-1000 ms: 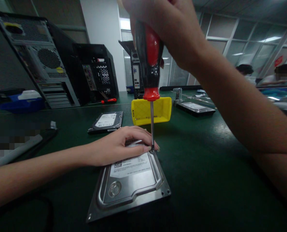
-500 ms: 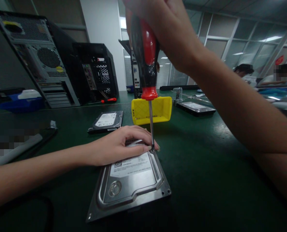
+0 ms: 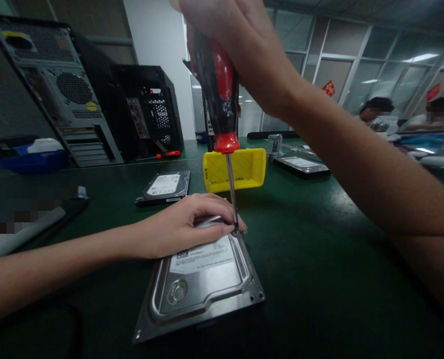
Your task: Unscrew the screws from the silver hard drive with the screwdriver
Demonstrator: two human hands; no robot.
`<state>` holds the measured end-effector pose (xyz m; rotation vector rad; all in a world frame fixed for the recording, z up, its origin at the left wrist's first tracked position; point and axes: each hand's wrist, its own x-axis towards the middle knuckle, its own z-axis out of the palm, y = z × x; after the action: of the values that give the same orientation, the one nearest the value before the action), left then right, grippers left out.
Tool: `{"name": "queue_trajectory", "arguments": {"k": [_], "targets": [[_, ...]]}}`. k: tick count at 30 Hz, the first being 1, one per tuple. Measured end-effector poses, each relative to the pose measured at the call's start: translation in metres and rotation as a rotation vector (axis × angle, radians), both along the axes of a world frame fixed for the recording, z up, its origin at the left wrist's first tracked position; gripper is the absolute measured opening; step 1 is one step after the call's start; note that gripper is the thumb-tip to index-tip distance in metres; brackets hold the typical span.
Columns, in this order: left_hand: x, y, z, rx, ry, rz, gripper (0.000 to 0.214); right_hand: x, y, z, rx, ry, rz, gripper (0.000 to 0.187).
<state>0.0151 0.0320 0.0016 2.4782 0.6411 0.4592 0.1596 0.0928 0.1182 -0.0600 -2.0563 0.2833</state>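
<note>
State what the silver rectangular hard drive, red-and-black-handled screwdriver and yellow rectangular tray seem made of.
Silver hard drive: apparently satin metal, soft reflections along ridges.
Screwdriver: glinting metal shaft; probably plastic or rubber handle, glossy highlights.
Yellow tray: likely matte plastic, uniform colour.

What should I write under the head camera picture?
Left hand on the hard drive, right hand holding a screwdriver to its edge.

An electronics workshop — opened computer case (image 3: 147, 112), hard drive (image 3: 214, 279), screwdriver (image 3: 225, 117).

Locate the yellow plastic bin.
In the head view, the yellow plastic bin is near centre on the green tabletop, behind the screwdriver shaft, right of the rear-left hard drive.
</note>
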Motion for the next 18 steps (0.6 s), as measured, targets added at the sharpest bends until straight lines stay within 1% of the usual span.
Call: {"name": "queue_trajectory", "arguments": {"k": [6, 11, 18], "targets": [[0.0001, 0.0008, 0.0, 0.014, 0.006, -0.002, 0.02, 0.0009, -0.0005, 0.0016, -0.008, -0.019, -0.03, 0.028], [-0.0017, 0.0006, -0.0009, 0.014, 0.002, -0.009, 0.02, 0.0008, -0.0024, -0.0012, -0.01, -0.022, -0.056, 0.029], [-0.0007, 0.0002, -0.0006, 0.025, 0.003, -0.004, 0.02, 0.0012, -0.0044, -0.0018, -0.025, -0.052, -0.115, 0.025]]}}
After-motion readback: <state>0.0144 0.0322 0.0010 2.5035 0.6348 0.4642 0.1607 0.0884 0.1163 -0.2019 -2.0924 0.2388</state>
